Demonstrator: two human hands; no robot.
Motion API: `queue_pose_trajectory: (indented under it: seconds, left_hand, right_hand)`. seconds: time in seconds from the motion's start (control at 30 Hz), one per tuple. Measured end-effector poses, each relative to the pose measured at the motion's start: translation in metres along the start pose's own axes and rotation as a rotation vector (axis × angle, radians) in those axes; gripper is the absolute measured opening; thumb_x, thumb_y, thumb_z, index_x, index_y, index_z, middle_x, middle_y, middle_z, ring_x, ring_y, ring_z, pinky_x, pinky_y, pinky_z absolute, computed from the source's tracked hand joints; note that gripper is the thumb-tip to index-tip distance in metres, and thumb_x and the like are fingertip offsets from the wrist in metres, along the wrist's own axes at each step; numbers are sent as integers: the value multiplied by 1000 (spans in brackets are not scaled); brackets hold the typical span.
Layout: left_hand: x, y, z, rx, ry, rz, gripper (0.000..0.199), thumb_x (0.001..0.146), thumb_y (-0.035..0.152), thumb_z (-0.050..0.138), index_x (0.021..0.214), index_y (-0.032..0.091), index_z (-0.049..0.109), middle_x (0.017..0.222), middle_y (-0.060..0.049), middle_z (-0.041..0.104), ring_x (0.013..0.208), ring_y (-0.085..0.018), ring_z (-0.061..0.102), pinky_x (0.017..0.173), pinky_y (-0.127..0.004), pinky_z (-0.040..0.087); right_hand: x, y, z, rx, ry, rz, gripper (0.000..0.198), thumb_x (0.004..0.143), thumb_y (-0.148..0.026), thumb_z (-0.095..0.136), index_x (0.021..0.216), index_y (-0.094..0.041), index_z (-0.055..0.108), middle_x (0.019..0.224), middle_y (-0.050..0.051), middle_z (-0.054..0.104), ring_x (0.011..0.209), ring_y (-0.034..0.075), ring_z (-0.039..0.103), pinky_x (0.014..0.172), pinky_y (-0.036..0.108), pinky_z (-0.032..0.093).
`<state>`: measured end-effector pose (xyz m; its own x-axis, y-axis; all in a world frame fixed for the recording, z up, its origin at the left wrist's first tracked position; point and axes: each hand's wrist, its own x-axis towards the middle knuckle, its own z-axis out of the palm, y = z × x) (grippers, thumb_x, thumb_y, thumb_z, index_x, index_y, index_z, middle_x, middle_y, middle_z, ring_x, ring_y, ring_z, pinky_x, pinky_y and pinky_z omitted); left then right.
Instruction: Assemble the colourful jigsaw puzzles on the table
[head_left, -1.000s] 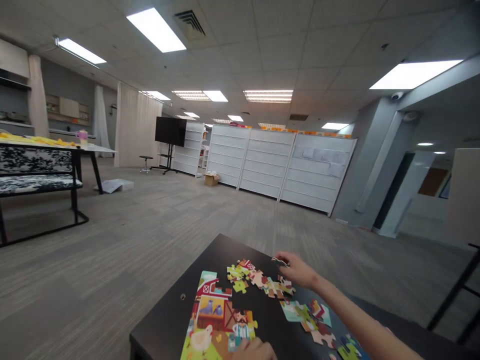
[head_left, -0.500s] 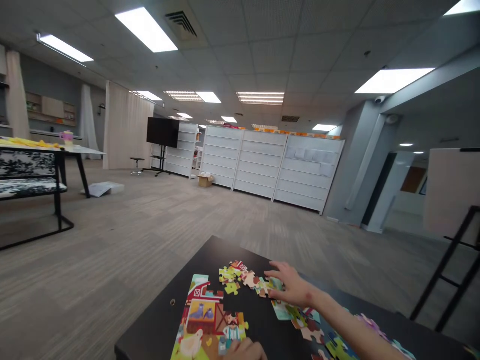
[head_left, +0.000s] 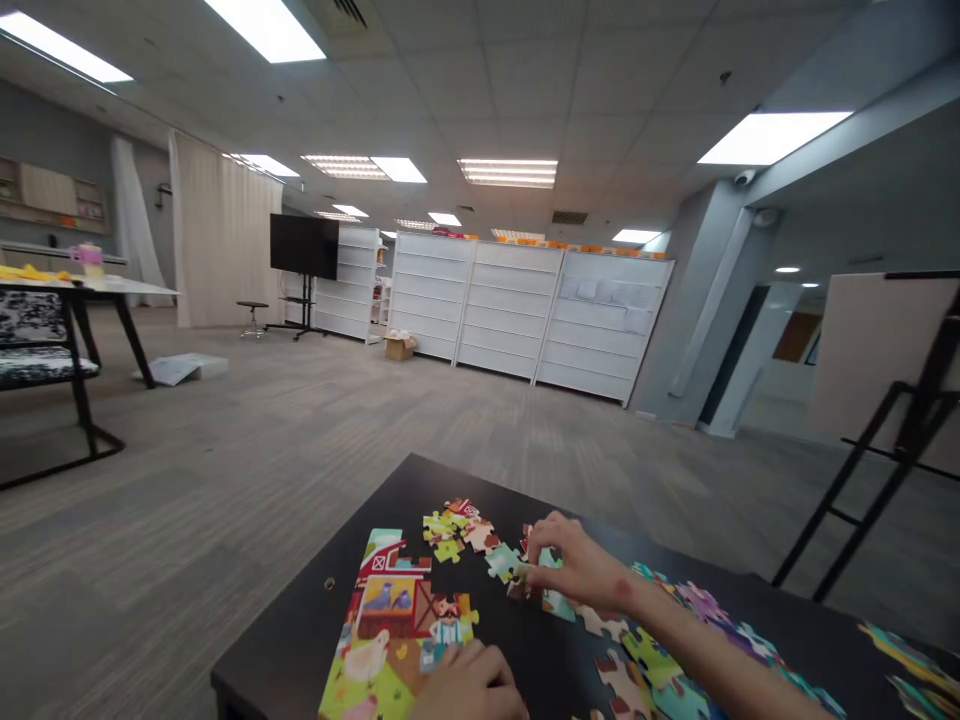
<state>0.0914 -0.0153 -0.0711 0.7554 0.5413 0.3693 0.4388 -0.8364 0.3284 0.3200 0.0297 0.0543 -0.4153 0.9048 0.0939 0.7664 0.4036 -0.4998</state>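
A partly joined farm jigsaw puzzle with a barn, a hen and a farmer lies on the black table. My left hand rests at its lower right edge, fingers bent loosely and lying down over the border; part of the hand is cut off by the frame. My right hand is over the loose pieces to the right, thumb and fingers drawn together at a puzzle piece, which they partly hide. Beside it sits a cluster of green and pink loose pieces.
More loose pieces lie under and beside my right forearm, with purple and teal ones farther right. The black table has a near corner at left. An easel stands at right; white shelves line the back.
My right hand's fingers, spread before, have drawn together at the loose pieces. A light green piece has shifted left beside them. The camera view has turned slightly right.
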Motion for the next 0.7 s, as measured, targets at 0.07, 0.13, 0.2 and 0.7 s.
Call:
queue_pose_trajectory:
  seconds: [0.07,0.13,0.2,0.7]
  left_hand:
    - [3,-1,0,-16,-82,-14,14,90,46,71,94,33,74,97,3,66,90,-16,58,74,-27,33]
    - [4,0,-3,-58,-145,-27,11,89,42,74,94,33,74,98,3,66,92,-17,59,76,-27,34]
    - [4,4,-8,-107,-155,-52,7,88,34,76,94,31,73,99,3,66,94,-18,60,79,-27,35]
    - [0,47,-53,-361,-61,-295,34,71,20,80,102,27,70,106,1,68,100,-24,59,89,-36,43]
  right_hand:
    - [-12,-4,7,116,15,24,41,91,-57,53,100,-19,68,77,2,63,75,18,58,71,31,48]
    - [-28,-8,21,328,51,80,52,92,-61,49,122,-20,59,78,0,60,65,15,56,60,26,46]
    - [-49,-11,37,597,128,164,54,85,-63,60,120,-22,57,83,-1,61,67,15,57,59,25,46]
    - [-109,-37,78,-87,244,207,25,80,-27,69,66,-20,50,75,1,62,77,19,57,73,32,41]
